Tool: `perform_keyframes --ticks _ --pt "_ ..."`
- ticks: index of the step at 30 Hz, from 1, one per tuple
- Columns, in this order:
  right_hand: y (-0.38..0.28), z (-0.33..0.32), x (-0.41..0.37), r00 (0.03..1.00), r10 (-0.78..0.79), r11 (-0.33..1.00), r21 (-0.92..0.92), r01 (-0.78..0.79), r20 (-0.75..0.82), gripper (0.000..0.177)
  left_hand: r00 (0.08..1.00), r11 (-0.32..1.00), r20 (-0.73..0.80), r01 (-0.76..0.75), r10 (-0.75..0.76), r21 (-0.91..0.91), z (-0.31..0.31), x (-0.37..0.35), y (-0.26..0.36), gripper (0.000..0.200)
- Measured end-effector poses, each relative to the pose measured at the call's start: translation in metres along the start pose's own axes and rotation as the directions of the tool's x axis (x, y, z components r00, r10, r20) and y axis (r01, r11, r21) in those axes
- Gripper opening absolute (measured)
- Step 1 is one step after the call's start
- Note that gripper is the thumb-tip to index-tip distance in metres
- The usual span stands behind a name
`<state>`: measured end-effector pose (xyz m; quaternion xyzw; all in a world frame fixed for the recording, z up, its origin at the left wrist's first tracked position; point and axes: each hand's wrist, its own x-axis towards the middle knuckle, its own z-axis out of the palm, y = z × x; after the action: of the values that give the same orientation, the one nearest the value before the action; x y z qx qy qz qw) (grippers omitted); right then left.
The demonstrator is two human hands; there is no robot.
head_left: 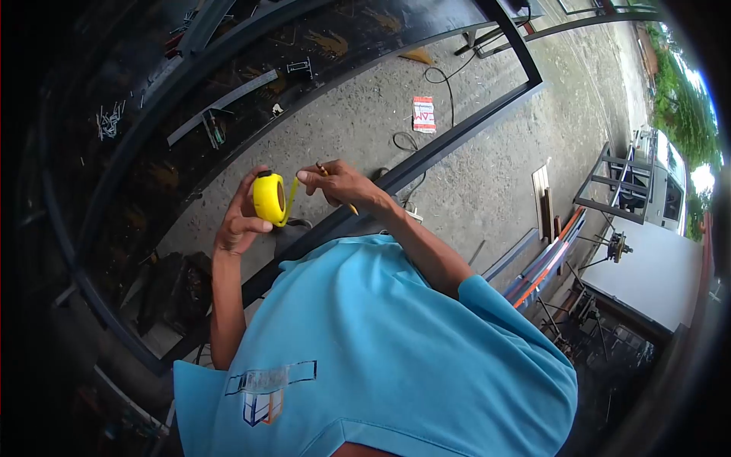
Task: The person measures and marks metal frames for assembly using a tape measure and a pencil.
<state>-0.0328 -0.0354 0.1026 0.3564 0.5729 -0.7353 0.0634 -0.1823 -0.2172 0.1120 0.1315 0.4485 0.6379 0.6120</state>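
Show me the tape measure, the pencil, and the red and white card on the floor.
Tape measure [266, 199]: head view, on the yellow case.
Pencil [352, 209]: head view, on its exposed lower end.
Card [423, 115]: head view, middle of its printed face.

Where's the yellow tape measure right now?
The yellow tape measure is left of centre in the head view, in the left hand, beside the right hand.

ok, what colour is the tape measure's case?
Mostly bright yellow; the tape measure shows in the head view, the only one here.
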Motion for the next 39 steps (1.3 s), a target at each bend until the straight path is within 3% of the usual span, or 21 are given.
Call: perform_keyframes --ticks 2,3,6,8,10,11,13,16,17,18,19,20,23,25,26,27,28,30,32,35,39 --pt "-0.012 -0.027 -0.014 0.932 0.255 0.949 -0.251 -0.191 0.257 0.055 0.997 0.967 0.048 -0.044 0.058 -0.25 0.046 0.012 -0.045 0.085" --pt "-0.02 -0.044 -0.025 0.933 0.229 0.951 -0.271 -0.152 0.279 0.061 0.997 0.92 0.061 -0.023 0.051 -0.39 0.069 0.018 -0.057 0.084" --pt "0.006 -0.112 -0.031 0.87 0.105 0.975 -0.222 0.006 0.482 0.06 0.98 0.789 0.114 -0.058 0.161 -0.612 0.117 0.046 -0.105 0.06" --pt "0.018 -0.163 -0.028 0.781 0.24 0.969 -0.089 -0.231 0.576 0.058 0.989 0.799 0.115 -0.007 0.096 -0.601 0.158 0.074 -0.134 0.053" --pt "0.031 -0.215 -0.025 0.712 0.312 0.95 -0.196 -0.243 0.629 0.044 0.98 0.906 -0.142 0.065 -0.136 -0.418 0.198 0.099 -0.151 0.051" --pt "0.034 -0.234 -0.032 0.705 0.302 0.953 -0.201 -0.226 0.642 0.04 0.967 0.918 -0.14 0.151 -0.215 -0.367 0.215 0.109 -0.149 0.053" --pt "0.029 -0.268 -0.041 0.656 0.314 0.949 -0.255 -0.188 0.687 0.038 0.969 0.992 -0.237 0.093 -0.069 0.089 0.243 0.134 -0.151 0.067" --pt "0.006 -0.314 -0.054 0.846 0.2 0.973 0.001 -0.23 0.494 0.023 0.988 0.843 -0.15 0.118 -0.046 0.524 0.266 0.164 -0.136 0.07" --pt "0.0 -0.34 -0.047 0.899 0.133 0.987 0.029 -0.16 0.417 0.021 0.989 0.691 -0.145 0.114 -0.013 0.714 0.272 0.168 -0.122 0.066" --pt "-0.019 -0.364 -0.047 0.954 0.04 0.996 0.06 -0.061 0.298 0.018 0.984 0.484 -0.06 -0.03 0.17 0.875 0.26 0.176 -0.132 0.059" --pt "-0.035 -0.402 -0.042 0.95 0.055 0.969 0.212 -0.124 0.306 0.012 0.987 0.53 -0.163 0.138 0.0 0.836 0.26 0.172 -0.115 0.051" --pt "-0.047 -0.439 -0.041 0.98 -0.02 0.976 0.217 -0.024 0.198 0.008 0.954 0.545 -0.246 0.3 -0.172 0.783 0.258 0.167 -0.096 0.044" --pt "-0.08 -0.552 -0.048 0.996 -0.088 0.996 -0.018 0.087 -0.034 0.007 0.966 0.531 -0.236 0.255 -0.104 0.808 0.232 0.136 -0.091 0.037" --pt "-0.052 -0.656 -0.03 0.982 -0.167 0.985 -0.049 0.163 -0.087 0.009 0.943 0.32 -0.32 0.333 -0.095 0.887 0.218 0.12 -0.098 0.035" --pt "-0.024 -0.716 -0.022 0.889 -0.458 0.781 -0.483 0.395 -0.014 0.012 0.941 0.319 -0.326 0.338 -0.091 0.885 0.215 0.115 -0.104 0.035" --pt "0.003 -0.763 -0.019 0.768 -0.64 0.558 -0.693 0.457 -0.009 0.015 0.911 0.263 -0.396 0.412 -0.112 0.873 0.214 0.111 -0.109 0.035" --pt "0.038 -0.841 0.001 0.866 -0.439 0.842 -0.448 0.302 -0.241 0.019 0.875 0.202 -0.466 0.484 -0.131 0.852 0.214 0.108 -0.115 0.034" --pt "0.051 -0.844 -0.02 0.809 -0.238 0.94 -0.337 0.052 -0.538 0.021 0.856 0.189 -0.501 0.517 -0.128 0.835 0.21 0.104 -0.122 0.029" --pt "0.066 -0.842 -0.018 0.882 -0.066 0.994 0.045 0.098 -0.467 0.02 0.823 0.111 -0.563 0.568 -0.076 0.816 0.2 0.102 -0.129 0.03" --pt "0.07 -0.81 -0.005 0.885 -0.259 0.965 -0.151 0.216 -0.387 0.018 0.744 0.139 -0.663 0.65 0.089 0.747 0.179 0.091 -0.136 0.028" --pt "0.07 -0.799 -0.005 0.838 -0.17 0.979 0.011 0.206 -0.518 0.023 0.73 0.098 -0.678 0.671 0.089 0.735 0.188 0.087 -0.133 0.032"
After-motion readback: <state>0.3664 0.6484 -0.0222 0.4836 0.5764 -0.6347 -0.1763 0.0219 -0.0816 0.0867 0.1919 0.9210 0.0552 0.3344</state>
